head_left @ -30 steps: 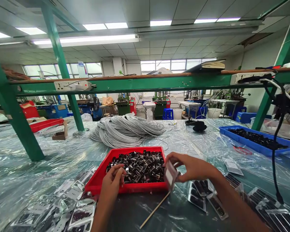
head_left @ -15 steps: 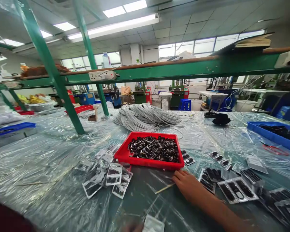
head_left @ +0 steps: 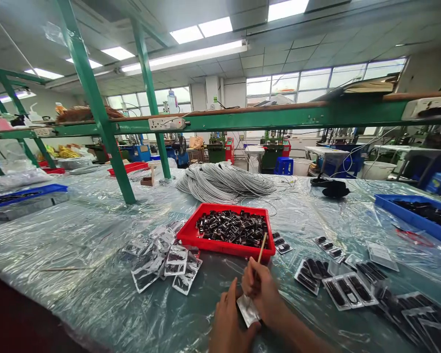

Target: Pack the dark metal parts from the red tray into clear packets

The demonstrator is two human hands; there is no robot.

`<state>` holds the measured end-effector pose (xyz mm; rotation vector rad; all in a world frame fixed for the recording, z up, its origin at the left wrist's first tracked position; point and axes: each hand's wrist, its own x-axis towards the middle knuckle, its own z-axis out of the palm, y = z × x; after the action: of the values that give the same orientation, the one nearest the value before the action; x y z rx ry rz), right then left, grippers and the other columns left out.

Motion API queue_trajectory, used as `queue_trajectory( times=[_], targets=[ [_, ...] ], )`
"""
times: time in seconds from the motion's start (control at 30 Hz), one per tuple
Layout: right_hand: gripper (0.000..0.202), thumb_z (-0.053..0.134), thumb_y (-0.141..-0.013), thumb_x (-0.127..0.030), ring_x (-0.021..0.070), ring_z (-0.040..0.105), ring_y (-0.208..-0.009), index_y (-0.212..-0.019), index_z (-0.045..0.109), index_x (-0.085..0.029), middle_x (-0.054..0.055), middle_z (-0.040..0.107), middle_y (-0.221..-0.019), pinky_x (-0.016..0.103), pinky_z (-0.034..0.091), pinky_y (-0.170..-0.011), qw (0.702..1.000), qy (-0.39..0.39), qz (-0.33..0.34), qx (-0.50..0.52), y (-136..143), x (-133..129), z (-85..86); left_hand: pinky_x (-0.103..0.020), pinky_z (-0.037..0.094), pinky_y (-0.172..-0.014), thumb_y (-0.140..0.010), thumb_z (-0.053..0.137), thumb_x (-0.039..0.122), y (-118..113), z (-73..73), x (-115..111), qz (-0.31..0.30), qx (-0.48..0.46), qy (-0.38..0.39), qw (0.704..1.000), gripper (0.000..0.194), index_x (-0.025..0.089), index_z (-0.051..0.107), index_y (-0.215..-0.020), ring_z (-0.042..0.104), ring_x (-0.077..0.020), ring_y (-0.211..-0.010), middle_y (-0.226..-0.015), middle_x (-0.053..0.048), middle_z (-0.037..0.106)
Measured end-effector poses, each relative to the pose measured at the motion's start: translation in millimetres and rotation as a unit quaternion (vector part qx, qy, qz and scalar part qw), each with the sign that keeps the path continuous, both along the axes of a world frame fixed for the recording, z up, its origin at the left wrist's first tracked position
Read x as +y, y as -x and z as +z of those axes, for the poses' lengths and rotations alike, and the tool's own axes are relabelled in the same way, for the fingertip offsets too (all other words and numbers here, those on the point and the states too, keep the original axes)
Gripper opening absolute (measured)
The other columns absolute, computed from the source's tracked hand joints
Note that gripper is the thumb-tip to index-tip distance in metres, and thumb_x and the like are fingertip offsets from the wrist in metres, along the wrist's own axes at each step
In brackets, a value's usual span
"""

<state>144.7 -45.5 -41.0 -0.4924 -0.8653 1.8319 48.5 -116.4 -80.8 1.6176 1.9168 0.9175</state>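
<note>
A small, flat, silvery-clear pack (head_left: pixel 248 312) lies on the worktop (head_left: pixel 110 294), on the near side of the shallow red plastic tray (head_left: pixel 220 249). Its long side slants, with the far end a bit to the left. The left hand (head_left: pixel 230 316) is at its left edge. The fingers are nearly straight and the thumb is apart, by the pack's near end; I cannot tell if they squeeze it. The right hand (head_left: pixel 259 284) is over the pack's far end and nearer to the red tray. It pinches a thin, light-brown wooden stick (head_left: pixel 262 246). The stick points up and away, and its top shows in front of the red tray's near right corner. Its low end is hidden, so I cannot tell if it touches the pack.

The red tray's near edge is just past the right hand. It holds many shiny black bits (head_left: pixel 231 226). Left of the red tray is a heap of clear packs (head_left: pixel 176 261); to its right are clear packs with black pieces (head_left: pixel 349 290). Both groups sit apart from the hands. Behind the red tray is a big grey cable coil (head_left: pixel 224 181).
</note>
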Motion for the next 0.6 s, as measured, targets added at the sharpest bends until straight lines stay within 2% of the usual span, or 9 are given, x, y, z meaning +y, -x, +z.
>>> queue_trajectory(
  times=[0.1, 0.23, 0.4, 0.53, 0.6],
  targets=[
    [0.052, 0.064, -0.083, -0.051, 0.0092, 0.028, -0.042, -0.048, 0.043, -0.019, -0.005, 0.033, -0.043, 0.026, 0.024, -0.046, 1.0, -0.014, -0.017, 0.013, 18.4, 2.3, -9.1, -0.036, 0.039, -0.105, -0.058, 0.065, 0.022, -0.3, -6.2, 1.2, 0.007, -0.031, -0.03, 0.999, 0.091, 0.008, 0.038, -0.143, 0.051, -0.0303, -0.123, -0.133, -0.017, 0.056],
    [0.054, 0.062, -0.086, -0.051, 0.0097, 0.033, -0.043, -0.046, 0.046, -0.019, -0.004, 0.037, -0.044, 0.026, 0.027, -0.048, 0.998, -0.06, -0.037, 0.002, 23.0, 5.6, -19.6, -0.035, 0.042, -0.104, -0.057, 0.065, 0.023, 0.7, -14.2, 2.3, 0.008, -0.052, -0.059, 0.997, 0.089, 0.008, 0.041, -0.141, 0.053, -0.0301, -0.123, -0.133, -0.017, 0.057],
    [0.057, 0.06, -0.085, -0.052, 0.0096, 0.031, -0.041, -0.042, 0.042, -0.02, -0.005, 0.032, -0.042, 0.026, 0.023, -0.045, 0.996, -0.092, -0.012, -0.008, 26.8, 4.1, -27.4, -0.034, 0.041, -0.106, -0.059, 0.062, 0.023, 2.1, -20.6, 5.2, 0.008, -0.04, -0.086, 0.995, 0.082, 0.009, 0.043, -0.138, 0.052, -0.0283, -0.126, -0.135, -0.015, 0.056],
    [0.057, 0.061, -0.085, -0.051, 0.0092, 0.032, -0.044, -0.042, 0.039, -0.02, -0.005, 0.033, -0.043, 0.026, 0.027, -0.048, 0.993, -0.107, -0.008, -0.055, 28.3, 0.9, -30.1, -0.033, 0.042, -0.105, -0.062, 0.06, 0.024, 2.8, -17.1, 4.3, 0.0, -0.025, -0.089, 0.996, 0.075, 0.009, 0.046, -0.134, 0.054, -0.027, -0.124, -0.131, -0.016, 0.058],
    [0.058, 0.061, -0.084, -0.051, 0.0083, 0.029, -0.042, -0.042, 0.036, -0.02, -0.005, 0.032, -0.042, 0.025, 0.024, -0.046, 0.993, -0.094, 0.003, -0.073, 24.5, -3.7, -29.7, -0.035, 0.043, -0.104, -0.065, 0.06, 0.028, 2.7, -14.6, 3.6, 0.005, -0.014, -0.08, 0.997, 0.071, 0.01, 0.048, -0.132, 0.055, -0.0277, -0.122, -0.13, -0.016, 0.059]
  ],
)
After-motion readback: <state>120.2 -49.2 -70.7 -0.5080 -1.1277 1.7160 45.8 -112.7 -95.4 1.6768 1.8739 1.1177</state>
